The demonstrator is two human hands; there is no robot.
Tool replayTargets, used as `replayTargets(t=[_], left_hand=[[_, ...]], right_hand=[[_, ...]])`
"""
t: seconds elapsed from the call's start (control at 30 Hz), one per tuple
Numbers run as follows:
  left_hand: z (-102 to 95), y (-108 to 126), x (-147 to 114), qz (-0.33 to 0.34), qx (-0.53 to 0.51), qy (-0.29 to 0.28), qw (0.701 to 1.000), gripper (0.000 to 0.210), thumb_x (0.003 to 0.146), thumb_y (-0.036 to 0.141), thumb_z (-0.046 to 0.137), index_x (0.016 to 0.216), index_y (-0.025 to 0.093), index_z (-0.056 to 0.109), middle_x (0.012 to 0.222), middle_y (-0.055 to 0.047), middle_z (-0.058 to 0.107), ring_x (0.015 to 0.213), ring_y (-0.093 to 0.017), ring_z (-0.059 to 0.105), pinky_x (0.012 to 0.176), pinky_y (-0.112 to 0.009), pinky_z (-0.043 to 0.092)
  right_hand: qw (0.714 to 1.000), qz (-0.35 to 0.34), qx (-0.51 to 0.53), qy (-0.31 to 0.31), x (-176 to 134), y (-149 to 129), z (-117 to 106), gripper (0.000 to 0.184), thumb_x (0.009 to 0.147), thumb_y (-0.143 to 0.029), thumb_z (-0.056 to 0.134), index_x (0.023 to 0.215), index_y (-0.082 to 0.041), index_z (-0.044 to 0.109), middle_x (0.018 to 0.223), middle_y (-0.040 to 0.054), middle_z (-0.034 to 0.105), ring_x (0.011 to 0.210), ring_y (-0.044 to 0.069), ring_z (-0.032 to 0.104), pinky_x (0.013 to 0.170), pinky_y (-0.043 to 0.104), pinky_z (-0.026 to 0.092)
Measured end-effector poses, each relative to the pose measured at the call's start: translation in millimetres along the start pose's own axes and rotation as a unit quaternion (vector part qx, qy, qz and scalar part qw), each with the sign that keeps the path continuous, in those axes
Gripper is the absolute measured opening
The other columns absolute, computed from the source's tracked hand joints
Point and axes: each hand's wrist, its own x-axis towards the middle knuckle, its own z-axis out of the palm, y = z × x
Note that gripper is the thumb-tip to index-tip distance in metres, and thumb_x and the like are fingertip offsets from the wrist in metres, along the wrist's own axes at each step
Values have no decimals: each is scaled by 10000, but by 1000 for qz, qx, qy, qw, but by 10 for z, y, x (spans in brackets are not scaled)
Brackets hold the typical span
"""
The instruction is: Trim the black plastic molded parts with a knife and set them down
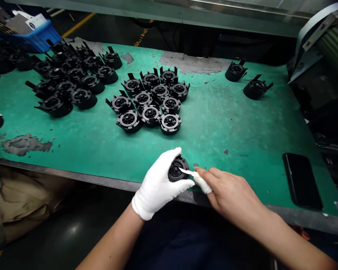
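My left hand (160, 182), in a white glove, is closed around a round black plastic part (177, 168) above the table's front edge. Its ringed face is turned up toward me. In my right hand (228, 187), bare but for a white covering on the thumb, is a small knife with a pale, narrow blade (186, 171). The blade's tip lies over the middle of the black part; whether it touches cannot be made out. Just beyond my hands, a cluster of similar black parts (170, 120) stands on the green table.
More black parts (81, 95) crowd the left of the green tabletop (214, 131), by a blue bin (42, 37). Two others (256, 88) stand at the far right. A black phone (302, 180) lies near the right front edge. Another person's clothing (22, 206) shows at left.
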Motion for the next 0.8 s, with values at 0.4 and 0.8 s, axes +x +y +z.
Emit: replayTargets(t=[0.4, 0.8], left_hand=[[33, -82, 27, 41, 2, 13, 999, 840, 760, 541, 812, 1452, 248, 436, 1437, -110, 564, 1335, -299, 559, 1158, -470, 455], [176, -83, -8, 47, 0, 79, 996, 805, 764, 489, 826, 1419, 184, 469, 1380, -127, 607, 1282, -282, 605, 1132, -430, 480]], right_hand=[[999, 13, -16, -33, 71, -31, -136, 549, 919, -162, 448, 1451, -244, 559, 1071, 72, 743, 852, 260, 718, 643, 335, 486], [990, 136, -40, 12, -70, -380, 0, 606, 894, -121, 452, 1492, -196, 515, 1069, 130, 758, 815, 283, 735, 626, 348, 526]])
